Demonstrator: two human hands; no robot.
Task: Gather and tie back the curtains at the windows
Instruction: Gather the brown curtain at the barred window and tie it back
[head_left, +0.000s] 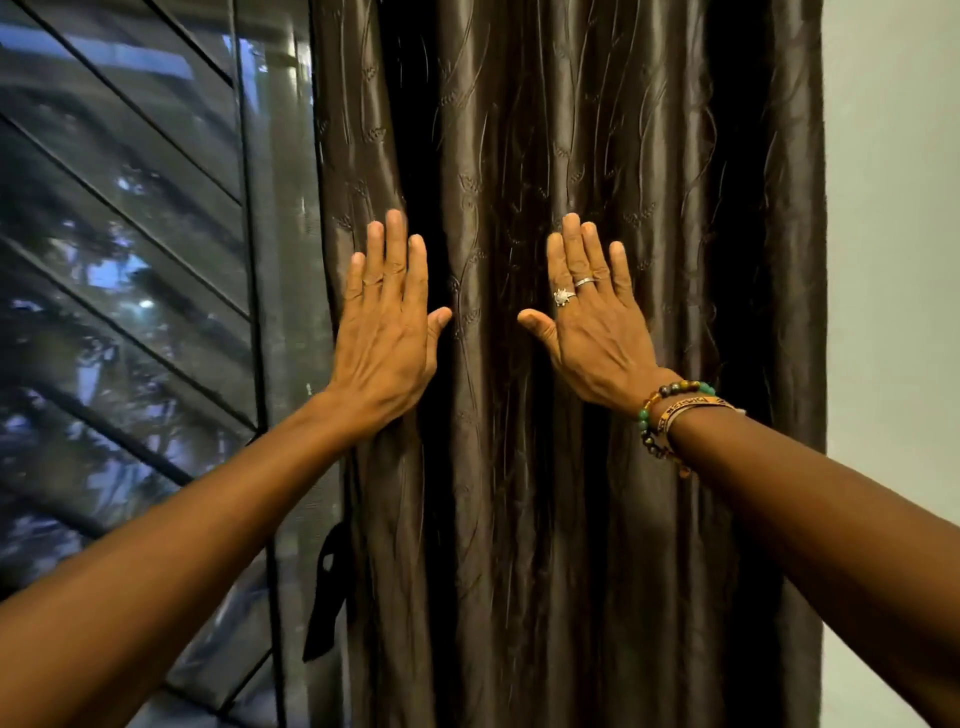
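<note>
Head view, the only view supplied. The curtain (519, 130) is dark brown with a satin sheen and a stitched trailing pattern. It hangs in deep vertical folds, drawn into a column between the window (130, 208) on the left and the pale wall (893, 208) on the right. It is loose, with no band around it in the part shown.

The left hand (387, 332) lies flat, palm to the cloth, on the folds nearest the curtain's left edge. Its fingers (395, 244) are straight, close together and pointing up, and the thumb is spread out to the right. It grips nothing.

The right hand (592, 322) lies flat in the same way on the middle folds, level with the left and apart from it, with a band of folds between the two thumbs. Its fingers are straight and slightly fanned, its thumb spread to the left, and it pinches no cloth. It wears two rings (563, 297), and beaded and woven bracelets (670, 415) sit at the wrist.

Both forearms are bare and reach in from the lower corners.

The window shows diagonal bars behind a sheer grey panel (280, 260). A black strip (327, 587) hangs just beside the curtain's left edge, below the left forearm
</note>
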